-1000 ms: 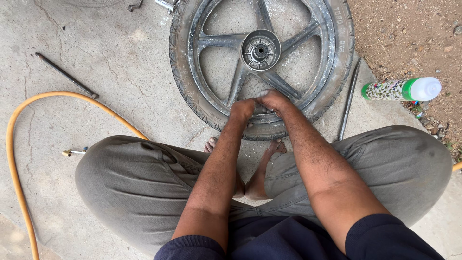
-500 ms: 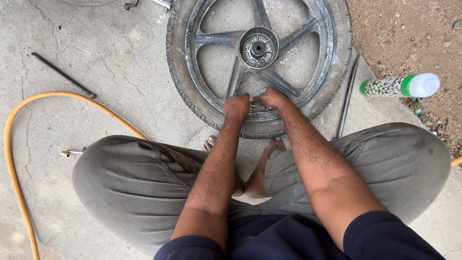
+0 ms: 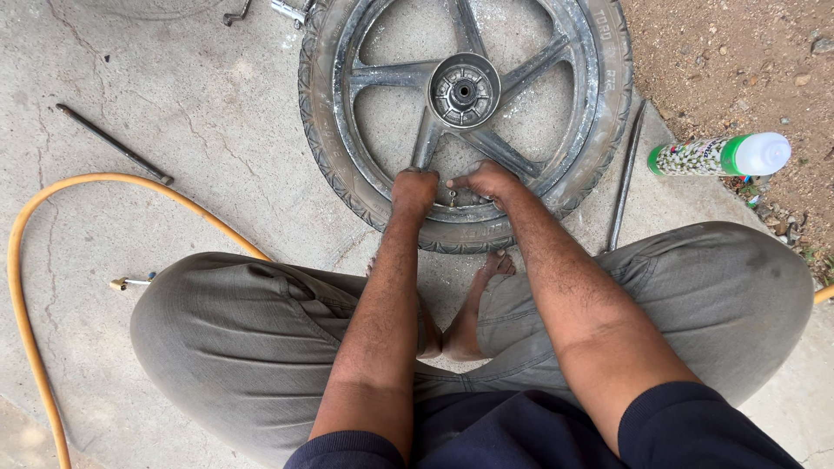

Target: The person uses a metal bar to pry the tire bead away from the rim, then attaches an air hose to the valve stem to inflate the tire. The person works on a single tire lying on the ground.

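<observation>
Both arms outstretched; left hand (image 3: 413, 188), right hand (image 3: 488, 180) gripping wheel (image 3: 465, 113) rim (fists side by side).

One motorcycle wheel (image 3: 465, 113) with five spokes, two hands (left hand (image 3: 413, 189), right hand (image 3: 492, 181)), two metal rods (image 3: 113, 143) (image 3: 625, 178), one orange hose (image 3: 52, 260), one spray can (image 3: 717, 156) with a green band.

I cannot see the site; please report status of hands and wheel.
Left hand and right hand both pressing on the wheel rim at a small valve. Wheel flat on concrete. Nothing blocking.
</observation>
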